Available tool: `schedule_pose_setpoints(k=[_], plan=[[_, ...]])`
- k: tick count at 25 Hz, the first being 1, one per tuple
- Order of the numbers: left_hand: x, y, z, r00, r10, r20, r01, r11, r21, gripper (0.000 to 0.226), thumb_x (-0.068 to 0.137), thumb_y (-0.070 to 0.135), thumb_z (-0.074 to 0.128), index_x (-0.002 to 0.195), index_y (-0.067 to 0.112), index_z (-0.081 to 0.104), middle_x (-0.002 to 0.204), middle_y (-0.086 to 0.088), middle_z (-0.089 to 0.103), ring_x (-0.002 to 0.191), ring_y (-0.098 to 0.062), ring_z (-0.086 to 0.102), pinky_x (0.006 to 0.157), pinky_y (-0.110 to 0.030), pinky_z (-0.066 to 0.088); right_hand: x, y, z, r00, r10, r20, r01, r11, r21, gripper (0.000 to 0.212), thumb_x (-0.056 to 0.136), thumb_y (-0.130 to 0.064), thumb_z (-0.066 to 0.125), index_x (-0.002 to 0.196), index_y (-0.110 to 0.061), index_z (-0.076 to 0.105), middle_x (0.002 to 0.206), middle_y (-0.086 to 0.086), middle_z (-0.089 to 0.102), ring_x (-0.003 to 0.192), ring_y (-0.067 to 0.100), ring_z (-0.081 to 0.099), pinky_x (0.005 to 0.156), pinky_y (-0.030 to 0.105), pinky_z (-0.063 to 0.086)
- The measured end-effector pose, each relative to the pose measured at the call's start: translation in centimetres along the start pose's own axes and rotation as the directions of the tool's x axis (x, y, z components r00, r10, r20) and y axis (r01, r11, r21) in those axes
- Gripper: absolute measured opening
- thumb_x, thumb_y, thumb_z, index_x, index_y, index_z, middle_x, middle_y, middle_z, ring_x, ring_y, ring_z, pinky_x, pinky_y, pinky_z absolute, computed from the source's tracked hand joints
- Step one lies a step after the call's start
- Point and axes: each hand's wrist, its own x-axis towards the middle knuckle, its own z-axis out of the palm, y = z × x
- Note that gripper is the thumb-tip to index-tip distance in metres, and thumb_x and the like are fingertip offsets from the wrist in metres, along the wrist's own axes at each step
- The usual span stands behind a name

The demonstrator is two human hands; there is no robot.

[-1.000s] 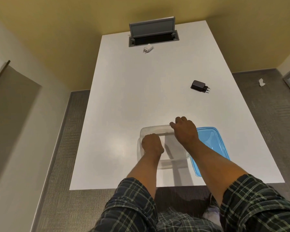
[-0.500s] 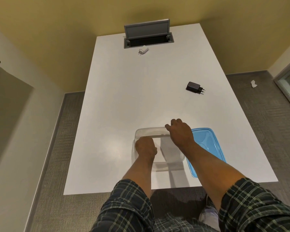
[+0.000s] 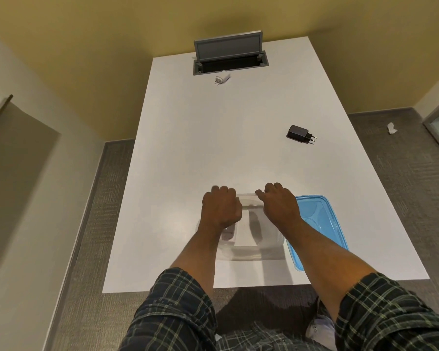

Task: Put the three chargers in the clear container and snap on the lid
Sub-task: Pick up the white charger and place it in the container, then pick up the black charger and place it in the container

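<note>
The left hand (image 3: 219,211), which half a second ago was low inside the clear plastic container (image 3: 254,245), is now lifted to its far rim, closed as a loose fist; whether something is gripped cannot be told. The right hand (image 3: 280,207) is curled on the same rim. The black charger (image 3: 299,133) and the small white charger (image 3: 222,79) lie well apart on the white table (image 3: 213,148), not yet collected; the blue lid (image 3: 319,224) waits just beside the container

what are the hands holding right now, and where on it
Both hands grip the clear container at its far rim: the left hand near the far left corner, the right hand near the far right corner.
</note>
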Motion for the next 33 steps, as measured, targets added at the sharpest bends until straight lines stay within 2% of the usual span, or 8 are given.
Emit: schedule_pose_setpoints(k=[3,6,10,14,16,19,29,33], plan=[[-0.3,-1.2,0.7,0.992,-0.068,-0.109,0.063,0.997,-0.051,0.032,0.090,0.032,0.052,0.112,0.012,0.063,0.104,-0.008,0.062,0.094,-0.032,0.058,0.077,-0.040,0.046,0.3,0.0,0.3,1.000,-0.006,0.013,0.005,0.999,0.043,0.045,0.082,0.003,0.049,0.118,-0.017,0.067,0.103,0.008,0.064,0.096,0.029,0.057,0.066,0.033,0.043],[-0.9,-1.4,2.3,0.989,-0.129,0.068,0.135,0.985,-0.109,0.052,0.102,0.038,0.038,0.146,0.010,0.044,0.140,-0.008,0.053,0.125,-0.031,0.051,0.100,-0.042,0.043,0.2,0.2,0.3,1.000,-0.018,0.006,0.018,0.999,0.046,0.043,0.082,0.000,0.052,0.117,-0.018,0.069,0.100,0.008,0.066,0.091,0.030,0.059,0.064,0.033,0.043],[-0.7,-1.2,3.4,0.970,-0.166,0.178,0.206,0.950,-0.235,0.061,0.107,0.040,0.030,0.157,0.004,0.025,0.163,-0.013,0.030,0.149,-0.030,0.030,0.117,-0.042,0.035,0.1,0.4,0.9,0.994,0.005,-0.108,-0.006,1.000,-0.006,0.026,0.099,-0.031,0.048,0.103,-0.018,0.070,0.089,0.004,0.070,0.078,0.029,0.063,0.062,0.034,0.044],[-0.7,-1.3,3.1,0.975,-0.172,0.140,0.208,0.928,-0.309,0.053,0.108,0.036,0.030,0.151,0.006,0.039,0.155,-0.011,0.043,0.144,-0.029,0.038,0.113,-0.041,0.038,1.5,0.8,0.4,0.970,0.153,-0.188,-0.140,0.987,0.079,0.035,0.101,-0.038,0.043,0.101,-0.015,0.070,0.088,0.008,0.069,0.079,0.031,0.063,0.064,0.038,0.045],[-0.3,-1.5,2.7,0.980,-0.173,0.095,0.195,0.926,-0.324,0.042,0.108,0.033,0.031,0.128,0.007,0.058,0.131,-0.010,0.061,0.126,-0.032,0.054,0.100,-0.041,0.046,3.3,1.6,0.0,0.963,0.234,-0.134,-0.220,0.969,0.113,0.035,0.101,-0.035,0.043,0.107,-0.013,0.068,0.097,0.010,0.069,0.087,0.033,0.062,0.069,0.040,0.045],[0.5,-1.8,1.9,0.982,-0.150,0.115,0.171,0.965,-0.198,0.044,0.108,0.035,0.028,0.093,0.010,0.061,0.097,-0.008,0.066,0.096,-0.034,0.063,0.080,-0.040,0.048,5.8,3.5,0.1,0.949,0.314,-0.020,-0.309,0.942,0.130,0.030,0.098,-0.026,0.046,0.117,-0.009,0.061,0.113,0.013,0.063,0.104,0.034,0.057,0.080,0.042,0.044],[2.0,-1.6,2.0,0.970,-0.080,0.229,0.123,0.975,-0.182,0.053,0.105,0.051,0.030,0.092,0.010,0.061,0.092,-0.009,0.066,0.091,-0.033,0.063,0.086,-0.042,0.049,12.6,7.9,1.4,0.929,0.332,0.165,-0.358,0.918,0.169,0.043,0.099,-0.024,0.042,0.140,-0.012,0.041,0.133,0.013,0.050,0.123,0.035,0.048,0.097,0.045,0.042],[2.2,-1.5,2.7,0.980,-0.077,0.184,0.109,0.980,-0.169,0.052,0.105,0.051,0.029,0.087,0.012,0.058,0.088,-0.008,0.065,0.086,-0.033,0.062,0.080,-0.043,0.050,15.4,10.4,1.6,0.924,0.366,0.113,-0.380,0.912,0.154,0.044,0.099,-0.021,0.042,0.141,-0.009,0.039,0.137,0.014,0.048,0.124,0.036,0.049,0.094,0.046,0.044]])
